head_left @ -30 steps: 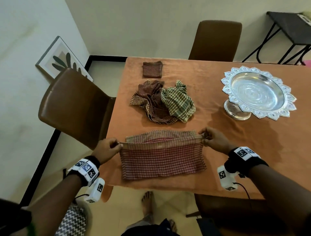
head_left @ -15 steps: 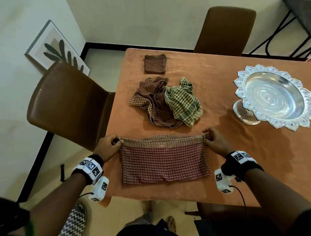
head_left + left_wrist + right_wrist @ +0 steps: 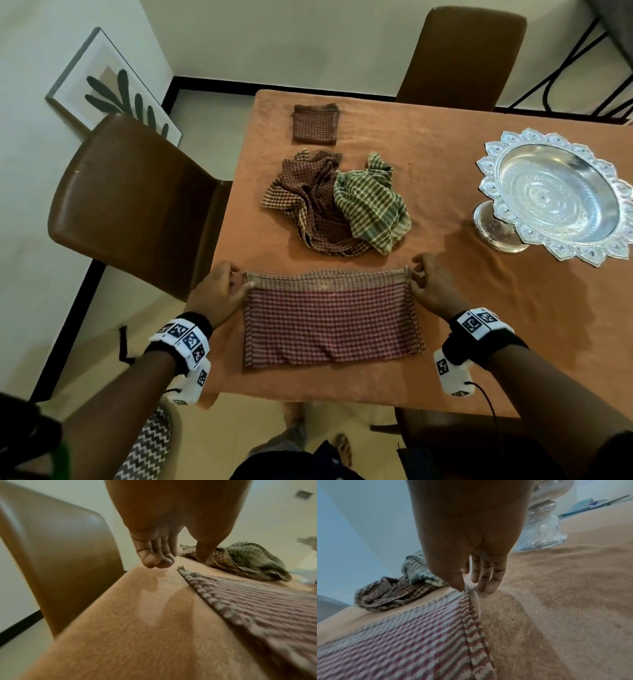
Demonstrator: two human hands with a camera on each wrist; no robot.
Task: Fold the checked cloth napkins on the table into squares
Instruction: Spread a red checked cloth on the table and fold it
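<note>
A red checked napkin (image 3: 330, 318) lies folded in half near the table's front edge, also seen in the left wrist view (image 3: 257, 601) and the right wrist view (image 3: 402, 635). My right hand (image 3: 414, 274) pinches its far right corner between thumb and forefinger (image 3: 465, 588), with the other fingers touching the tablecloth. My left hand (image 3: 236, 281) hovers at the far left corner with loosely curled fingers (image 3: 180, 559), and that corner lies flat beneath it. Behind lie a crumpled brown checked napkin (image 3: 308, 202) and a green checked one (image 3: 371, 205). A folded square napkin (image 3: 315, 123) sits at the far edge.
The table (image 3: 479, 308) has an orange cloth. A silver pedestal bowl (image 3: 555, 195) stands at the right. One brown chair (image 3: 137, 205) is at the left side and another (image 3: 459, 58) at the far end. My bare foot (image 3: 342, 452) shows below the front edge.
The napkin's upper layer has been laid down so its edge lines up with the far edge. My left hand has let go of its corner. The right hand still pinches.
</note>
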